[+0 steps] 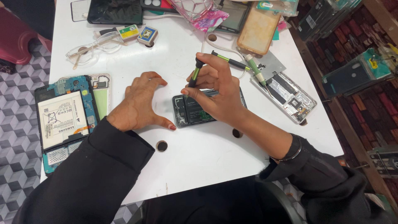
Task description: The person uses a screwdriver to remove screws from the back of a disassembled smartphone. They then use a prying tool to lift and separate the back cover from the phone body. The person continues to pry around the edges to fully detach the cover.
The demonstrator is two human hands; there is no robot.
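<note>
Pinching a screwdriver (193,77) upright, right hand (215,93) works the opened phone (188,110) mid-desk. Left hand (139,103) rests beside it, fingers spread. Phone looks light, fragile; hold by edges.

A single head-worn camera looks steeply down from above the seated person's shoulders at the white rectangular bench (199,157), close enough that both black-sleeved forearms fill the lower frame. The view faces away from the body across the benchtop, catching grey patterned floor tiles (18,124) left and dark shelving right.
</note>
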